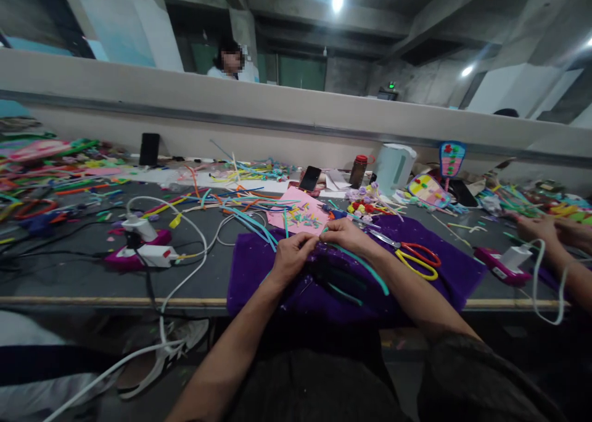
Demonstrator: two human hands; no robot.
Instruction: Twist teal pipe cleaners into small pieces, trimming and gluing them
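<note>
Above a purple cloth, my left hand and my right hand pinch with their fingertips almost touching. A teal pipe cleaner runs from between the fingertips, passing below my right wrist; the pinched part is hidden by the fingers. Another green pipe cleaner hangs lower, over the cloth. Just beyond my hands, a pink sheet bears many small coloured snippets. Scissors with one red and one yellow handle lie on the cloth beside my right forearm.
Light-blue pipe cleaners lie left of the pink sheet. Magenta power strips with white cables sit at both sides. A phone, a red-lidded bottle and a kettle stand behind. Another person's hands are at right.
</note>
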